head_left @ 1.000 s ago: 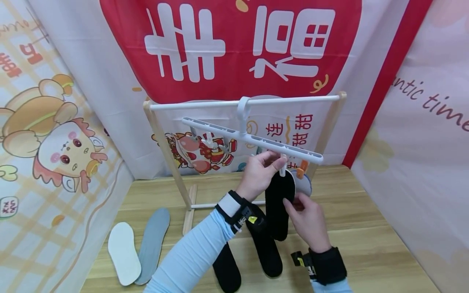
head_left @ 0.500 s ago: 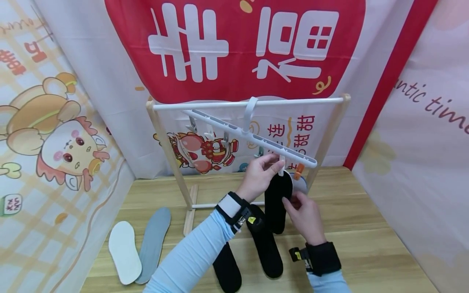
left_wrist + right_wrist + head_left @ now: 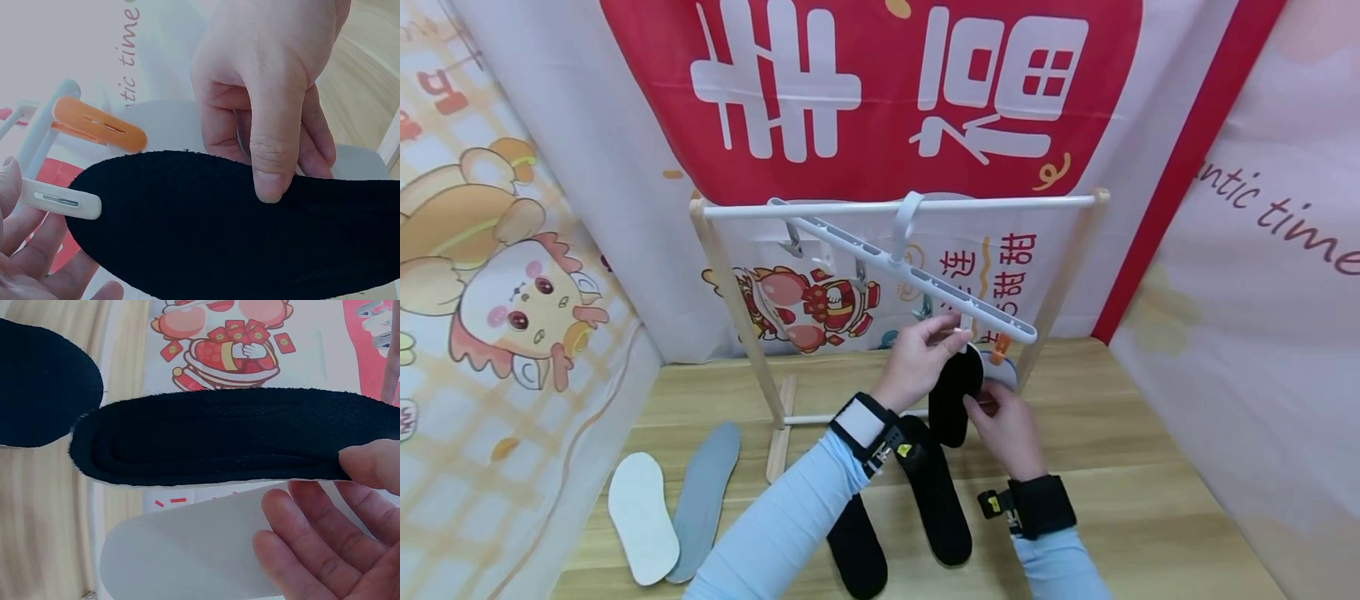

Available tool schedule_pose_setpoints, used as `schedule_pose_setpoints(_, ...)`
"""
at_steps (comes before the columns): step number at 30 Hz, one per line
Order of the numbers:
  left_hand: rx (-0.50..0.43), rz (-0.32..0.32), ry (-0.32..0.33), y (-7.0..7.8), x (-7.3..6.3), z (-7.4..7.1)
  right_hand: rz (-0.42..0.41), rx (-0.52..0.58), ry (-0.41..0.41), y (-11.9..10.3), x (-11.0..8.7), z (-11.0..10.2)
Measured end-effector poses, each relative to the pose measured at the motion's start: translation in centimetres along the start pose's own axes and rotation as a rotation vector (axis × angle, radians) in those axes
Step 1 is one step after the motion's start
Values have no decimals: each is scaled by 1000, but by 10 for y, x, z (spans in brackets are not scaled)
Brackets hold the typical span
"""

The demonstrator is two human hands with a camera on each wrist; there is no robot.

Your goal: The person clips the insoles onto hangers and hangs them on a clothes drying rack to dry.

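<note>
Left hand (image 3: 917, 360) pinches a white plastic clip (image 3: 62, 199); right hand (image 3: 1011, 429) grips the edge of a long black fuzzy insole (image 3: 187, 219), below the right end of a white plastic bar hanger (image 3: 962, 300). Bite looks shallow, clip's back hidden: insole could slip if let go early.

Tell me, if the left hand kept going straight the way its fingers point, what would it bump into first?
Beyond the white clip that the left hand pinches, probably the hanger bar. Depth is unclear, so it might pass beneath instead.
</note>
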State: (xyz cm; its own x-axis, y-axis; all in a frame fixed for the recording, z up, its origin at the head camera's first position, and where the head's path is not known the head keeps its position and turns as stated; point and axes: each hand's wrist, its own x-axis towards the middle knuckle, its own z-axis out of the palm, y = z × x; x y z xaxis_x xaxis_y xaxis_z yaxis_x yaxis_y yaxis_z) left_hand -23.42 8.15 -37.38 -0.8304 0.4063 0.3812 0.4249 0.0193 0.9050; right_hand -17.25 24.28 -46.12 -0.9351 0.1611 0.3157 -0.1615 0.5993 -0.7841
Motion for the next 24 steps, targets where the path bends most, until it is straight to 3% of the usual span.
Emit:
schedule_pose_setpoints(9,15,-24,-10,2,-6,-5,12,17,-17,7,2,6)
schedule_pose_setpoints(19,67,-56,-9,-11,-8,-10,9,14,-36,15,0,5)
schedule_pose_setpoints(24,85,-103,8,-16,-9,-12,16,10,-54,21,-3,5)
